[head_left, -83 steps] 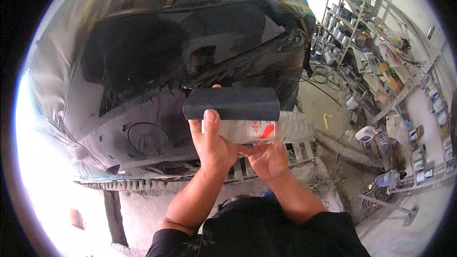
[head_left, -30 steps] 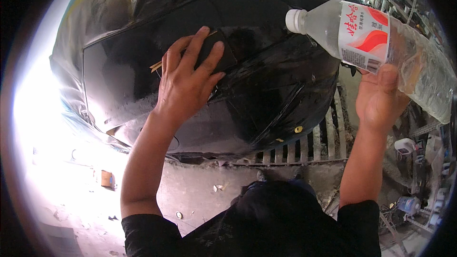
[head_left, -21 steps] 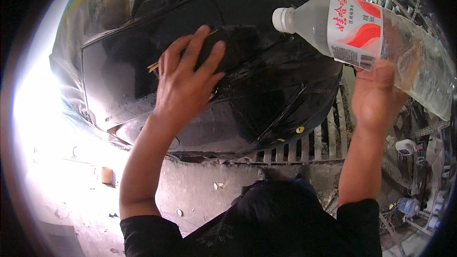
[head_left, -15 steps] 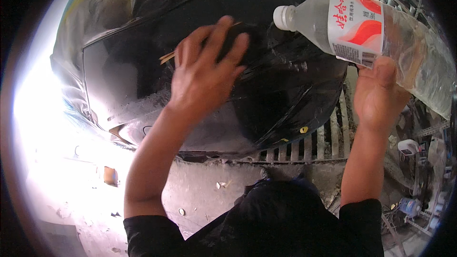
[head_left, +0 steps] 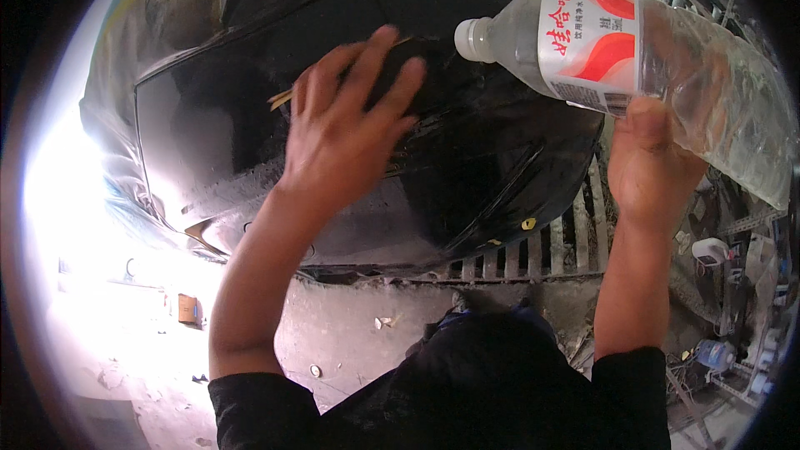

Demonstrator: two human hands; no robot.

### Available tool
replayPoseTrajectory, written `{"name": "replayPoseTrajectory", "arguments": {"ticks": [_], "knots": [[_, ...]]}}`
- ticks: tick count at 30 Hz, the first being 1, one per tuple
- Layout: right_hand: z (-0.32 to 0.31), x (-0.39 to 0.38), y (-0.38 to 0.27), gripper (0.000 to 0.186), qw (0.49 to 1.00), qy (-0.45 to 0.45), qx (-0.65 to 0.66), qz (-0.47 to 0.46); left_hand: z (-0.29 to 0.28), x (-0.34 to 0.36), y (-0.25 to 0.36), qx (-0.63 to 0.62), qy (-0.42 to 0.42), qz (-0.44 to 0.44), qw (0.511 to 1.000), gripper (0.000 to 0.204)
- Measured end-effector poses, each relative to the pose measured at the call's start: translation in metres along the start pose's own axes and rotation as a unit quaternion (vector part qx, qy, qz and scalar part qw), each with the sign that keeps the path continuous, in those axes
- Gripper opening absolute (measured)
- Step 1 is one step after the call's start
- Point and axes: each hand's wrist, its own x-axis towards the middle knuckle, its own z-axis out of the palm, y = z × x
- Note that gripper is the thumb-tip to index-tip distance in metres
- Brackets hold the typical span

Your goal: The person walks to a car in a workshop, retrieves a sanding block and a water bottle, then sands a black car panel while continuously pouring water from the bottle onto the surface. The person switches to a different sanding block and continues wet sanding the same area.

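My right hand (head_left: 654, 162) is wrapped around a large clear plastic bottle (head_left: 717, 83) with a red and white label. The bottle lies tilted on its side, its white-capped neck pointing left over a dark, wet-looking car panel (head_left: 392, 225). I cannot make out any water leaving the cap. On the panel, my left hand (head_left: 346, 117) presses with spread fingers on a thin folded sheet (head_left: 280, 101), like sandpaper. Only its tan edges stick out past the fingers; the rest is hidden. A gap separates the left hand from the bottle neck.
Plastic sheeting (head_left: 117, 92) with yellow tape covers the car's far and left sides. A slatted floor grate (head_left: 533, 258) runs under the panel's near edge. A small cardboard box (head_left: 187, 308) stands at left; a white jug (head_left: 711, 252) and a blue-tinted bottle (head_left: 715, 355) are at right.
The bottle and both hands appear slightly farther left in view, and so does the car panel. The left hand stays on the panel; the right keeps its grip on the bottle.
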Motion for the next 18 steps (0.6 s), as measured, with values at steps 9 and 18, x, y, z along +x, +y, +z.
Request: {"name": "replayPoseTrajectory", "arguments": {"ticks": [9, 18], "knots": [[-0.009, -0.003, 0.008, 0.086, 0.994, -0.020, 0.108, 0.016, 0.006, 0.013, 0.006, 0.003, 0.014, 0.019, 1.000, 0.060], [-0.001, 0.001, -0.002, 0.082, 0.999, -0.023, 0.038, -0.013, -0.001, 0.005, 0.001, 0.027, -0.002, 0.013, 1.000, 0.058]]}}
